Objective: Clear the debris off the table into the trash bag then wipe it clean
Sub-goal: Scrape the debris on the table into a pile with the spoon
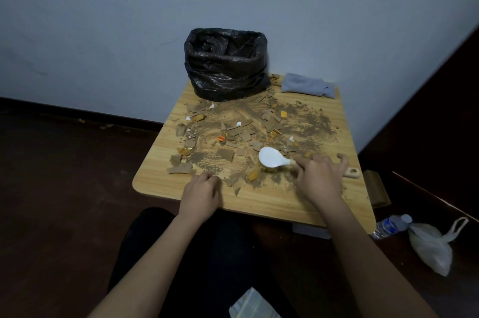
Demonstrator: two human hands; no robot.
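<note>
A small wooden table (272, 201) is strewn with brown dirt and several torn cardboard and paper scraps (233, 141). An open black trash bag (225, 66) stands at the table's back edge. A folded grey cloth (307, 85) lies at the back right corner. My right hand (320, 177) grips the wooden handle of a white-backed brush (272, 157), whose bristles rest on the dirt near the front. My left hand (201, 193) rests at the front left edge with its fingers curled, beside cardboard scraps; nothing shows in it.
The table stands against a pale wall in a corner, on a dark floor. A plastic water bottle (391, 225) and a white plastic bag (431, 245) lie on the floor to the right. My dark-clothed legs are under the front edge.
</note>
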